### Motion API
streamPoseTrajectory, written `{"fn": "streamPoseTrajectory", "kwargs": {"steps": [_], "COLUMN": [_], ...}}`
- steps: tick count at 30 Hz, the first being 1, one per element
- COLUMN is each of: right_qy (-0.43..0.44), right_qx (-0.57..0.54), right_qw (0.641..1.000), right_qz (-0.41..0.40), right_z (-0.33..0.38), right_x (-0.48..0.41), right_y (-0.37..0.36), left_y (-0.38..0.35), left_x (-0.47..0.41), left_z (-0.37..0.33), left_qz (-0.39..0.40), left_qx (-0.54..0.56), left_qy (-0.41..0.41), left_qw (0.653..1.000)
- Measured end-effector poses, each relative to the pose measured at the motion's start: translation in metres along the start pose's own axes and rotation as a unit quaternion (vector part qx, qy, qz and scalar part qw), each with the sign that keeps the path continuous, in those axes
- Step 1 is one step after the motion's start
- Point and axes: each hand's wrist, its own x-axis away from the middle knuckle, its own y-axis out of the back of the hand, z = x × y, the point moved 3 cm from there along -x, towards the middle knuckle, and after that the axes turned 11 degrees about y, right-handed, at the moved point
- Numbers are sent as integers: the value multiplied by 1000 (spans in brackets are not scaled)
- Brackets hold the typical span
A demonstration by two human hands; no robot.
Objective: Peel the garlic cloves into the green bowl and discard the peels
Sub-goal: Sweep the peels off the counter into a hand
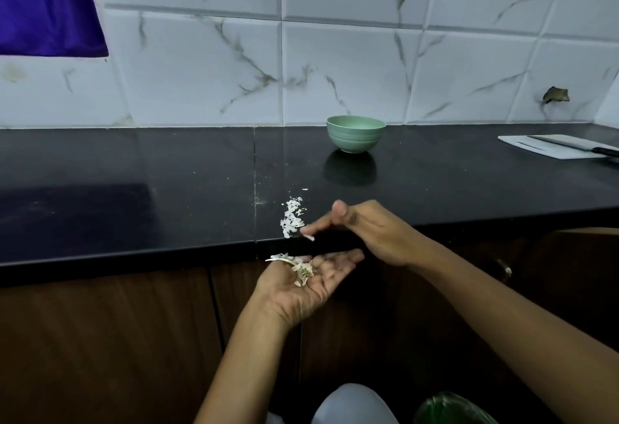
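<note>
We judge this the clean-up step: our right hand (365, 229), fingers straight and holding nothing, is at the garlic peels (291, 219) on the counter (167, 189) edge, above our left hand (311, 286), open palm-up with some peels on it, the green bowl (355, 134) well behind, so next comes a gentle sweep.

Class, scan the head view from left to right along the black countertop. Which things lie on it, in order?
Loose garlic peels → green bowl → white board, with the knife lying on it.
</note>
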Motion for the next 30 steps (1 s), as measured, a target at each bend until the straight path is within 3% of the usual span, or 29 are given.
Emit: {"fn": "streamPoseTrajectory", "kwargs": {"steps": [4, 13, 23, 30], "right_qy": [17, 39, 154, 143], "right_qx": [41, 202, 214, 252], "right_qw": [996, 978, 964, 957], "right_qz": [-73, 25, 34, -16], "right_z": [-10, -5, 17, 26], "right_x": [-28, -61, -24, -25], "right_y": [11, -15, -26, -20], "left_y": [8, 10, 4, 4], "left_x": [3, 13, 13, 15], "left_z": [-5, -7, -6, -5], "left_qz": [-5, -7, 3, -15], "left_qx": [17, 0, -8, 3], "left_qy": [2, -1, -35, -18], "left_qw": [1000, 1000, 999, 1000]}}
